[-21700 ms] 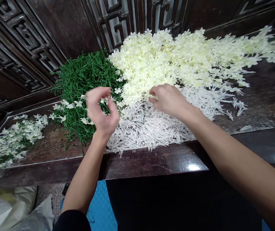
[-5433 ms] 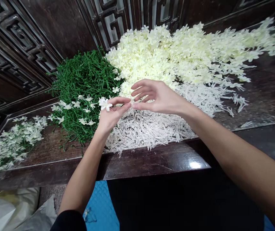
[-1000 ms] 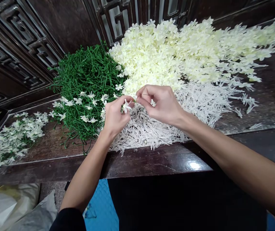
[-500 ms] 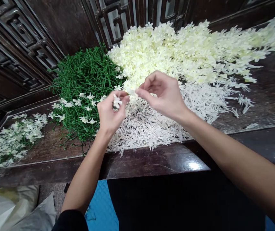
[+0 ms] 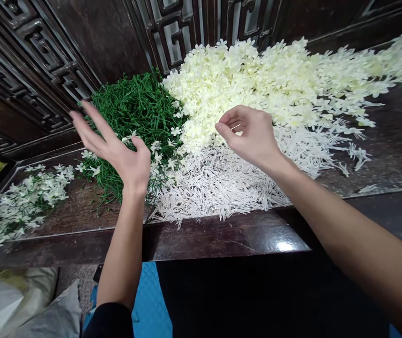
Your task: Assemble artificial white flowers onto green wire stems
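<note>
Your left hand (image 5: 121,157) has swung leftward, spread wide over one green stem pile (image 5: 134,105). Your right hand (image 5: 253,134), pinched narrow, contents unclear, hovers by two heaps: pale blossoms (image 5: 222,84), white filaments (image 5: 218,183).

L fingers (image 5: 98,119) spread, R fingers (image 5: 231,113) pinched w/ thumb.

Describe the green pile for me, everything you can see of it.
The green pile is a loose, tangled heap of thin green stems that look like plastic. White flowers show along its front and right side. It lies on the dark bench, close to the panel, its right side meeting the cream flowers and white strands. The left hand, fingers spread, hides part of its front; whether they touch is unclear.
</note>
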Demonstrator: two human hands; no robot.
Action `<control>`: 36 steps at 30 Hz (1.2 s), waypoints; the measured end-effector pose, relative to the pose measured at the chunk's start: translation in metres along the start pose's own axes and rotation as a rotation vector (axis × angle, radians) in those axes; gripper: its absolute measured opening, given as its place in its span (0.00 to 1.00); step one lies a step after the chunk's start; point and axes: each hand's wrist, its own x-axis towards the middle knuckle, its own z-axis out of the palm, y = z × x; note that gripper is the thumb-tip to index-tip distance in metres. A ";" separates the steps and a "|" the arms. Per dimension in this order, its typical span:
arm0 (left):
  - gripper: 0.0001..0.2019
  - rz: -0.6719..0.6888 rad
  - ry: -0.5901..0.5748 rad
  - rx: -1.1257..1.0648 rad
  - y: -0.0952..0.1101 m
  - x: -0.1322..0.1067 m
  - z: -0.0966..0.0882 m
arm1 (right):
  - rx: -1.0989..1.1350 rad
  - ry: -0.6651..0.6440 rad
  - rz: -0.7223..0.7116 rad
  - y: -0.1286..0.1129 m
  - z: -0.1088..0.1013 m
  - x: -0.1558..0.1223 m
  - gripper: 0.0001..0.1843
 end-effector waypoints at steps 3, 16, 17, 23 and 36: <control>0.23 0.232 -0.193 -0.044 0.018 -0.006 0.009 | -0.040 -0.058 0.006 0.002 0.001 -0.001 0.03; 0.27 0.016 -0.466 0.290 0.026 -0.015 0.010 | -0.106 -0.144 -0.035 0.004 0.002 -0.003 0.05; 0.24 -0.017 -0.437 0.318 0.023 -0.015 0.010 | -0.105 -0.149 -0.042 0.004 0.002 -0.003 0.05; 0.07 -0.056 -0.249 0.245 0.010 -0.012 0.014 | -0.091 -0.193 -0.051 0.006 0.003 -0.004 0.06; 0.20 -0.084 -0.267 0.087 0.009 -0.009 0.014 | -0.110 -0.224 -0.061 0.003 0.003 -0.005 0.05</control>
